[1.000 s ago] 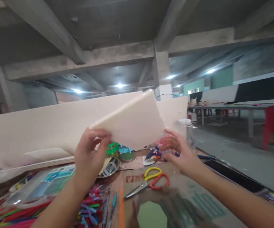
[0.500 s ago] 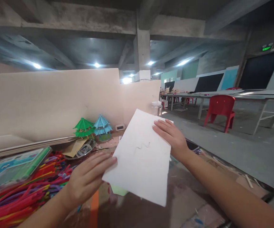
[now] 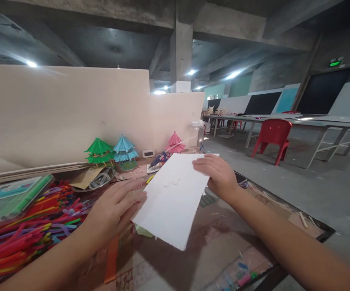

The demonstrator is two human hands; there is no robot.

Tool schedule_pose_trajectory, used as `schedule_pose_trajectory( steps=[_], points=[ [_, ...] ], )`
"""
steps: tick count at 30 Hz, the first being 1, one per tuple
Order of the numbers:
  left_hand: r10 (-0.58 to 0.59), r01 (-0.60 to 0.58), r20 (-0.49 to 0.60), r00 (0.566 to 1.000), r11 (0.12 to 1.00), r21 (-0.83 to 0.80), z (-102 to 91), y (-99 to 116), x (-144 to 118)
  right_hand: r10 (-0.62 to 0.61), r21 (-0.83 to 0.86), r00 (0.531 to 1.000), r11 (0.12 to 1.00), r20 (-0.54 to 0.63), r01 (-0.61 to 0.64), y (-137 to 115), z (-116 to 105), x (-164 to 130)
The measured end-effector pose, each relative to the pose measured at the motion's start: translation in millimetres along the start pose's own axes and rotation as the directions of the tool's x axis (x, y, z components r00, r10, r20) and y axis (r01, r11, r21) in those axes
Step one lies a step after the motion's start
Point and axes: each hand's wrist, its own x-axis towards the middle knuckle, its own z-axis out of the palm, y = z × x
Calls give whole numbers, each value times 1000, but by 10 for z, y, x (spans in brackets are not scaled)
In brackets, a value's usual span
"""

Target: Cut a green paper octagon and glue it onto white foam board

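Above the table I hold a white sheet of card or board (image 3: pixel 169 206), tilted, with a short wavy pencil-like line near its middle. My right hand (image 3: pixel 220 176) is closed on its upper right edge, fingers on top and thumb hidden. At the lower left edge, my left hand (image 3: pixel 111 210) pinches the sheet with its fingers nearly straight; its thumb is out of sight. Part of a pale green piece (image 3: pixel 144 230) shows under the sheet's left corner. Behind the sheet lies a blue glue gun (image 3: pixel 159 159).
Colourful pipe cleaners (image 3: pixel 26 238) and a plastic-wrapped pack (image 3: pixel 14 198) lie at left. Green (image 3: pixel 99 150), blue (image 3: pixel 124 149) and pink (image 3: pixel 175 142) model pavilions stand along the back, near a clear jar (image 3: pixel 197 133). A red chair (image 3: pixel 273 137) stands beyond the table (image 3: pixel 217 246).
The sheet has been tipped flatter and lowered slightly, with both hands still on it. The glue gun and pink pavilion behind it have come into view. The camera view has shifted a little.
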Motion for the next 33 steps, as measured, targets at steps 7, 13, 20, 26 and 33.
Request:
schedule_pose_trajectory(
  steps=[7,13,20,26,33],
  points=[
    [-494,514,156,855,847,-138,-86,-36,43,435,179,893,893,-112,-413,-18,-50,-20],
    [-370,466,517,772,883,-64,158,-15,-65,676,89,737,732,28,-675,-21,-132,67],
    [-350,512,652,673,857,-68,267,56,-188,698,-193,648,711,305,-676,103,-49,42],
    [-392,546,647,654,836,-46,323,16,-182,745,-262,618,667,250,-698,311,-66,-15],
    [-445,598,669,595,801,1,308,45,-141,780,-333,580,625,235,-706,357,-84,-37]
  ],
)
